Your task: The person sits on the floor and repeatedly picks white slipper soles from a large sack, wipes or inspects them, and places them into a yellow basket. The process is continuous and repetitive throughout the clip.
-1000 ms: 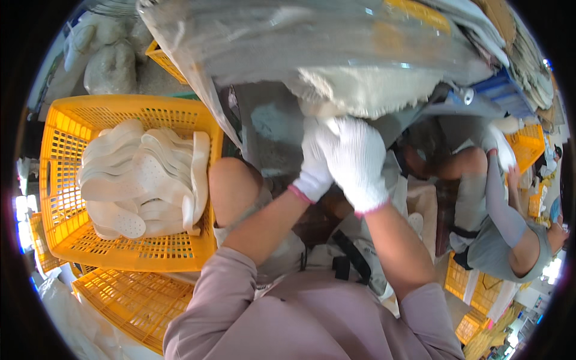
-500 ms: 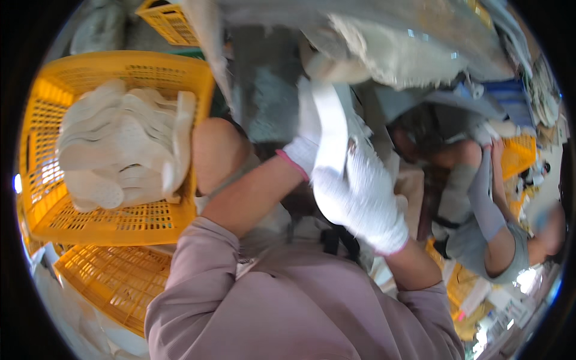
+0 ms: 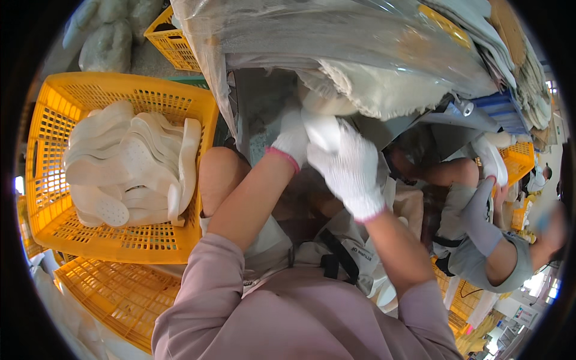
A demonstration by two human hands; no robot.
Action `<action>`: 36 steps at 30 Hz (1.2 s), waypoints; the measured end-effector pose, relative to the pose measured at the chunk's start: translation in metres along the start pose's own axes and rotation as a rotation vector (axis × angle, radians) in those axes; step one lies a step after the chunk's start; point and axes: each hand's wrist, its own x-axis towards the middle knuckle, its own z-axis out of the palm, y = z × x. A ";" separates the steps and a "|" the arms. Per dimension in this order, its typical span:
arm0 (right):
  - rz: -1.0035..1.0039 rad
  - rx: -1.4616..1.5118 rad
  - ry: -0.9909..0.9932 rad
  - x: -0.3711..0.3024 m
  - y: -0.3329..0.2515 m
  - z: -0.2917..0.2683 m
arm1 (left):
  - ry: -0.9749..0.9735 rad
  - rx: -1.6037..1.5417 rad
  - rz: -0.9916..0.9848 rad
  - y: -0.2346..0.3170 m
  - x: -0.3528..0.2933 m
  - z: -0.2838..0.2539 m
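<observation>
Both my hands wear white knit gloves with pink cuffs. A white shoe sole [image 3: 322, 132], partly covered by the gloves, is between them just below a cream rounded wheel-like part [image 3: 329, 104] under the plastic-draped cover. My right hand [image 3: 350, 165] is closed on the sole's near end and right side. My left hand [image 3: 291, 137] grips its left side, its fingers blurred by motion. Whether the sole touches the cream part cannot be made out. To my left, a yellow basket [image 3: 129, 253] holds a pile of similar off-white soles [image 3: 135, 159], one with small holes.
Clear plastic sheeting [image 3: 336, 36] and frayed cream cloth [image 3: 384, 90] hang over the work spot. Another yellow crate [image 3: 120, 294] sits below the basket, and a smaller one [image 3: 174, 45] behind. On the right sits a co-worker [image 3: 486, 240] holding a white sole.
The sole has tilted and moved in closer to the cream part, so less of it shows. My right hand has shifted up and slightly left; my left hand has drawn slightly left and nearer.
</observation>
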 end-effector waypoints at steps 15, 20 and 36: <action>0.239 0.028 0.071 0.000 0.021 0.032 | 0.194 0.065 0.192 -0.006 -0.049 0.012; 0.052 -0.040 0.017 -0.009 0.019 0.006 | -0.124 -0.537 -0.061 0.006 -0.043 0.020; 0.064 -0.362 -0.461 -0.029 -0.028 -0.043 | 0.019 -0.746 -0.151 0.004 -0.003 0.026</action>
